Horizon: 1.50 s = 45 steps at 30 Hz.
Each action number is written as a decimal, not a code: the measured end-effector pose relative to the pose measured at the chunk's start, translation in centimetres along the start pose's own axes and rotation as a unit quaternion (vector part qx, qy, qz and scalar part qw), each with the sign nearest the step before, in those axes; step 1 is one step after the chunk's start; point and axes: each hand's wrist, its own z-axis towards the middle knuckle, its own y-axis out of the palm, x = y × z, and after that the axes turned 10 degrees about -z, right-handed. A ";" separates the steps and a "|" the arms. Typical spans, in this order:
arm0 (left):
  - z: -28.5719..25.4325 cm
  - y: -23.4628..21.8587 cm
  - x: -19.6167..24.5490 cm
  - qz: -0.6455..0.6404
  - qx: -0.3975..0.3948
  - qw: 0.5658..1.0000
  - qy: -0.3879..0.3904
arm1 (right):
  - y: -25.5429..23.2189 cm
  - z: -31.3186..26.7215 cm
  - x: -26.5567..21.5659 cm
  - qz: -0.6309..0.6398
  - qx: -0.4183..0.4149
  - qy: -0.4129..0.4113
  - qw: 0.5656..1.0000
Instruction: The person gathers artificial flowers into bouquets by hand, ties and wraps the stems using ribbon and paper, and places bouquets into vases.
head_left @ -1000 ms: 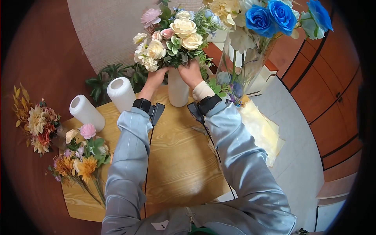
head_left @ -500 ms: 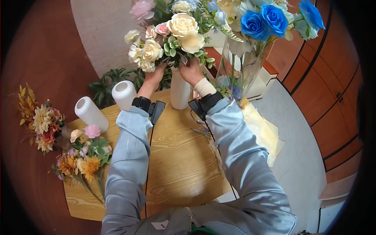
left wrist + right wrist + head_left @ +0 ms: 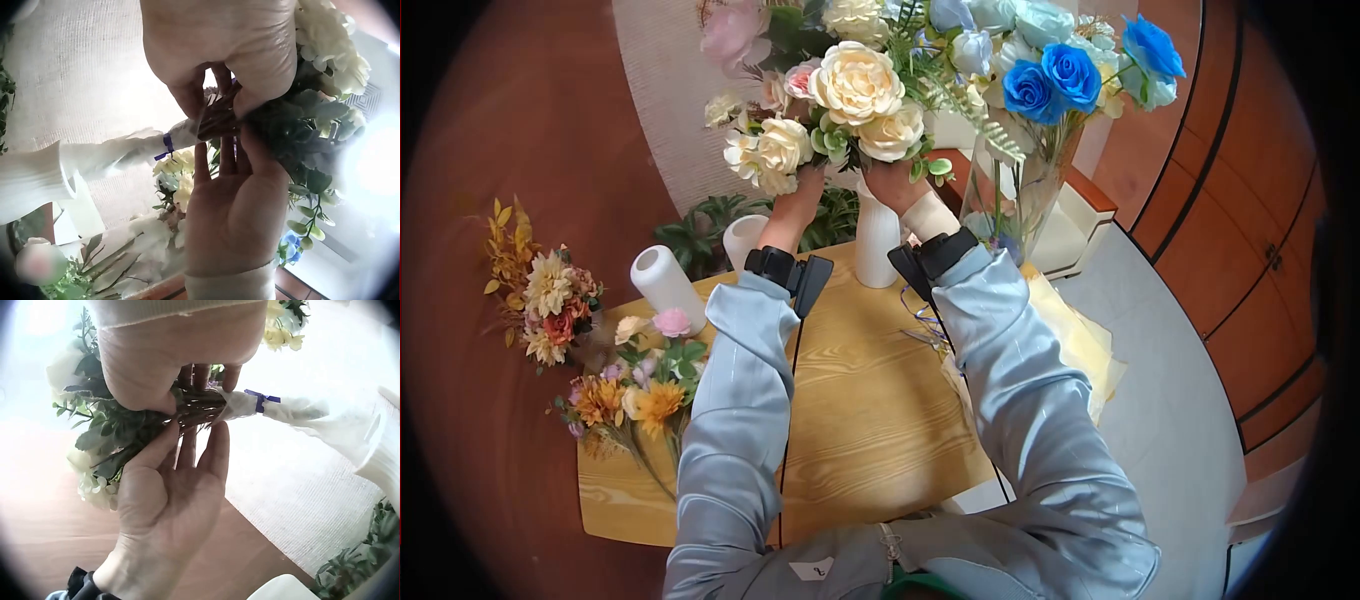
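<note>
A large bouquet (image 3: 855, 85) of cream roses with pink and pale blue flowers is held above a white ribbed vase (image 3: 878, 245). My left hand (image 3: 798, 205) and right hand (image 3: 890, 188) grip its brown stems from opposite sides, just below the leaves. In the left wrist view, pale wrapping (image 3: 119, 155) covers the lower stems, tied by a purple ribbon (image 3: 165, 147). The wrapping's lower end reaches into the vase mouth (image 3: 67, 169), while the tied part stays outside. Flowers and leaves hide part of my fingers in the head view.
Two more white vases (image 3: 668, 285) stand at left, one behind my left arm. Loose orange and pink flowers (image 3: 655, 405) lie on the wooden table (image 3: 870, 400). Blue roses (image 3: 1070, 75) fill a clear glass vase (image 3: 1040, 190) at right, beside yellow wrapping sheets (image 3: 1075, 330).
Both hands have raised the bouquet closer to the head camera, showing more of the vase's upper part beneath it. The head view has shifted, so the table and vases appear farther right.
</note>
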 end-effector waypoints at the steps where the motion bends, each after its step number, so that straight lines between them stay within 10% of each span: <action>1: -0.2 -0.2 -0.1 0.002 0.004 1.000 0.001 | -0.9 0.4 -0.3 0.000 0.004 -0.001 1.000; 3: -0.8 -0.9 0.9 -0.028 -0.007 0.996 -0.079 | -2.6 0.9 -0.8 0.008 -0.017 -0.011 1.000; 4: -1.3 0.1 -1.3 -0.326 0.067 0.943 0.019 | -3.8 1.0 -1.2 0.077 -0.049 0.021 0.996; 12: -9.1 -3.1 4.7 -0.128 0.169 0.977 0.017 | -8.5 -1.8 -5.9 0.316 -0.074 0.097 0.941; 21: -16.9 -5.9 8.0 -0.211 0.110 0.965 -0.109 | -16.6 -4.6 -10.8 0.180 -0.050 0.091 0.978; 22: -17.8 -6.2 8.3 -0.237 0.082 0.960 -0.122 | -17.3 -4.8 -11.9 0.215 -0.015 0.175 0.961; 23: -18.6 -6.5 8.6 -0.263 0.053 0.954 -0.134 | -17.0 -6.2 -13.1 0.403 -0.071 0.355 0.841; 29: -23.0 -7.1 13.2 -0.567 0.109 0.771 -0.267 | -21.0 -8.4 -14.7 0.515 -0.157 0.418 0.732; 37: -26.1 -1.7 7.0 -0.522 0.002 0.722 -0.454 | -18.2 -13.7 -17.0 0.602 -0.281 0.618 0.419; 41: -28.0 0.5 4.0 -0.564 -0.011 0.683 -0.463 | -15.7 -16.9 -16.9 0.617 -0.322 0.602 0.391; 43: -29.1 0.3 4.1 -0.473 -0.021 0.737 -0.483 | -15.3 -18.3 -17.0 0.631 -0.325 0.595 0.376; 45: -30.5 0.2 5.1 -0.437 0.020 0.753 -0.492 | -15.6 -19.4 -16.9 0.572 -0.311 0.567 0.505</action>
